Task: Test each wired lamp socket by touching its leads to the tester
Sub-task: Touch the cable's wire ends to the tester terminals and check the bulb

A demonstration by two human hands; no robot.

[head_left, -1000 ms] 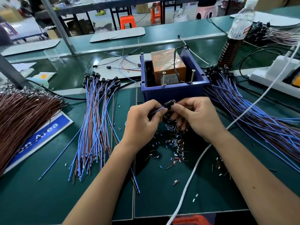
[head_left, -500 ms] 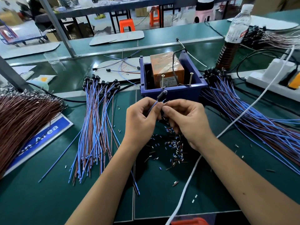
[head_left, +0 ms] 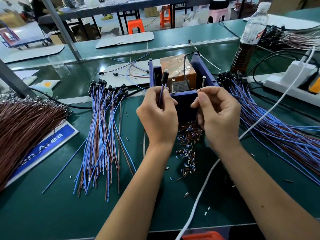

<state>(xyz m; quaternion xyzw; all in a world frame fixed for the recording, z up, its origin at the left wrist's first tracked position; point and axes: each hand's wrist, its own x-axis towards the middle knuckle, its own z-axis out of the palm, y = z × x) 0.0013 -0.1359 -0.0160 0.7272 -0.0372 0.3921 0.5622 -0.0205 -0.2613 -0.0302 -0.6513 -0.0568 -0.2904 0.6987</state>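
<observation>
Raised since the earlier frames: lamp socket (head_left: pixel 164 77), now upright above the left hand (head_left: pixel 158 116), whose grip pinches its blue lead (head_left: pixel 161 95). Right hand (head_left: pixel 219 115) pinches the brown lead end (head_left: pixel 199 90) beside a screw terminal (head_left: pixel 203 83). Beyond both grips: blue bin (head_left: pixel 207 70) holding the orange tester (head_left: pixel 178 70). Below them on the surface (head_left: pixel 52 213): cut insulation bits (head_left: pixel 187 153).

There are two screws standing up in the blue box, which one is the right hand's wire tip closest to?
The right screw: the right hand holds its bare wire tip beside it. The left screw stands nearer the left hand.
</observation>
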